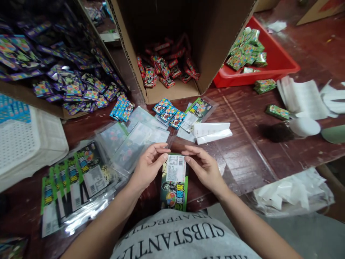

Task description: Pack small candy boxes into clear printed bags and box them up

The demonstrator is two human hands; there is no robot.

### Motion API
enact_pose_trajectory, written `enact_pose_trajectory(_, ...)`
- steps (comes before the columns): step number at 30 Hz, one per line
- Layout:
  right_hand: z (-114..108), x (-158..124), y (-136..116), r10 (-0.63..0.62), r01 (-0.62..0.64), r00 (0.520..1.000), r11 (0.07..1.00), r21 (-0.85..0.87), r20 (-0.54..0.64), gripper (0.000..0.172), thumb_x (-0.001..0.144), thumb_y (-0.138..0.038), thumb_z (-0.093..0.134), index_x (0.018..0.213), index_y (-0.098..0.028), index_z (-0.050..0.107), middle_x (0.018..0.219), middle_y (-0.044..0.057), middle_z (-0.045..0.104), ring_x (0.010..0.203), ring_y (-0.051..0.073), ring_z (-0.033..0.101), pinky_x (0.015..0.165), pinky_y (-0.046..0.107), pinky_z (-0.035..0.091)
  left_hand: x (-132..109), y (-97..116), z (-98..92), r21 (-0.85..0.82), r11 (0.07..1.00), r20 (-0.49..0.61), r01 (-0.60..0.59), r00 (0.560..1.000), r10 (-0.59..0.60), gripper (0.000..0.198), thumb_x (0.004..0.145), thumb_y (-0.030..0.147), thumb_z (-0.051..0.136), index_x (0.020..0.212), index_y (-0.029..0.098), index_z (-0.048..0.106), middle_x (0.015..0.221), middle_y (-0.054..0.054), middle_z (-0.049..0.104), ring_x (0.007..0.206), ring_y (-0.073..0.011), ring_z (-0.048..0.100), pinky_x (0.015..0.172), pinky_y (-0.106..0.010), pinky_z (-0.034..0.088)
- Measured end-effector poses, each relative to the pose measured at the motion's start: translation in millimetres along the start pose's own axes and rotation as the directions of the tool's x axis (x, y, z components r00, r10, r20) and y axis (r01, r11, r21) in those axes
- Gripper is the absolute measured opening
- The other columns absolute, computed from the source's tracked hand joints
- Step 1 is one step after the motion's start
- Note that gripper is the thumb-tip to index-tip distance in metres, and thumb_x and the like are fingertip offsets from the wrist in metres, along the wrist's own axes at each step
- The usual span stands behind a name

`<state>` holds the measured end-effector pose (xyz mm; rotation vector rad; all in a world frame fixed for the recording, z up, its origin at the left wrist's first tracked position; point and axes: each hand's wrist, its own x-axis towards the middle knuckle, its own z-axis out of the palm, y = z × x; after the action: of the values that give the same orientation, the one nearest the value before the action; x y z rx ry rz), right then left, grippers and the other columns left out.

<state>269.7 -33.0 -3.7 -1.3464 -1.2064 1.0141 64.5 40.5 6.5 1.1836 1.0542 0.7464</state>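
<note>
Left hand (149, 163): closed in a pinch, thumb and fingers gripped on the upper left edge of the packet (174, 183).
Right hand (205, 167): closed in a like pinch on the upper right edge of the same packet.
Packet: a clear sleeve with a green-and-black printed card and a white label inside; it is held upright-lengthwise between the two hands, just above the near edge of the table (242, 158), close to the person's body.
Clear bags (129, 140): spread loosely just beyond the left hand.
Filled sleeves (75, 180): fanned in an overlapping row to the left.
Blue packs (168, 113): laid side by side beyond the hands, near the cardboard box (210, 32).
Red packs (164, 68): heaped inside that box.
Red tray (280, 61): set at far right, with green packs (246, 48) piled in it.
</note>
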Motion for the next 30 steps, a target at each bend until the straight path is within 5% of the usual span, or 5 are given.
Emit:
enact_pose_trajectory(5, -3.2, 7.3, -10.5, 0.060, -0.056, 0.993, 0.998, -0.040, 0.103, 0.011, 0.092, -0.034, 0.071, 0.098, -0.029, 0.078, 0.107, 0.003, 0.078, 0.103, 0.021, 0.071, 0.096, 0.042, 0.055, 4.2, 12.7, -6.0, 0.218, 0.974, 0.137, -0.052, 0.990, 0.022, 0.016, 0.089, 0.035, 0.069, 0.088, 0.020, 0.073, 0.095, -0.004, 0.074, 0.090, -0.0166, 0.066, 0.084, -0.031, 0.051)
enact_pose_trajectory(13, -7.0, 24.2, -19.6, 0.344, -0.353, 0.932, 0.932, 0.078, 0.112, 0.025, 0.084, -0.046, 0.077, 0.087, -0.022, 0.076, 0.087, 0.003, 0.077, 0.078, 0.017, 0.068, 0.080, 0.036, 0.054, 15.0, 26.8, -7.2, 0.199, 0.976, 0.125, 0.084, 0.986, -0.110, 0.015, 0.081, 0.034, 0.073, 0.081, 0.019, 0.071, 0.078, 0.000, 0.072, 0.069, -0.0120, 0.062, 0.069, -0.028, 0.049)
enact_pose_trajectory(22, -29.4, 25.6, -14.2, -0.009, 0.057, 0.958, 0.985, -0.160, 0.286, 0.018, 0.094, -0.040, 0.068, 0.105, -0.029, 0.076, 0.121, 0.007, 0.070, 0.117, 0.024, 0.065, 0.102, 0.045, 0.052, 19.6, 13.2, -20.0, 0.292, 0.956, 0.277, -0.034, 0.960, -0.051, 0.014, 0.084, 0.033, 0.073, 0.090, 0.021, 0.070, 0.093, -0.003, 0.074, 0.085, -0.0171, 0.067, 0.080, -0.034, 0.053)
enact_pose_trajectory(27, -103.8, 78.5, -3.3, -0.312, 0.287, 0.947, 0.706, -0.648, 0.080, 0.038, 0.090, -0.043, 0.070, 0.121, -0.022, 0.066, 0.136, 0.017, 0.061, 0.132, 0.035, 0.052, 0.109, 0.059, 0.040, 34.1, 7.5, -23.9, 0.715, 0.592, 0.343, -0.371, 0.925, 0.164, 0.006, 0.090, 0.027, 0.069, 0.088, 0.022, 0.071, 0.094, -0.004, 0.071, 0.098, -0.0239, 0.059, 0.094, -0.045, 0.047)
enact_pose_trajectory(30, -153.1, 103.5, 11.4, -0.197, 0.209, 0.975, 0.674, -0.708, 0.101, 0.045, 0.077, -0.051, 0.080, 0.109, -0.022, 0.070, 0.113, 0.014, 0.072, 0.115, 0.038, 0.061, 0.104, 0.060, 0.041, 42.6, 9.4, -18.6, 0.788, 0.428, 0.356, -0.443, 0.895, 0.270, 0.005, 0.088, 0.027, 0.072, 0.091, 0.023, 0.074, 0.117, -0.009, 0.065, 0.116, -0.0302, 0.052, 0.103, -0.050, 0.043)
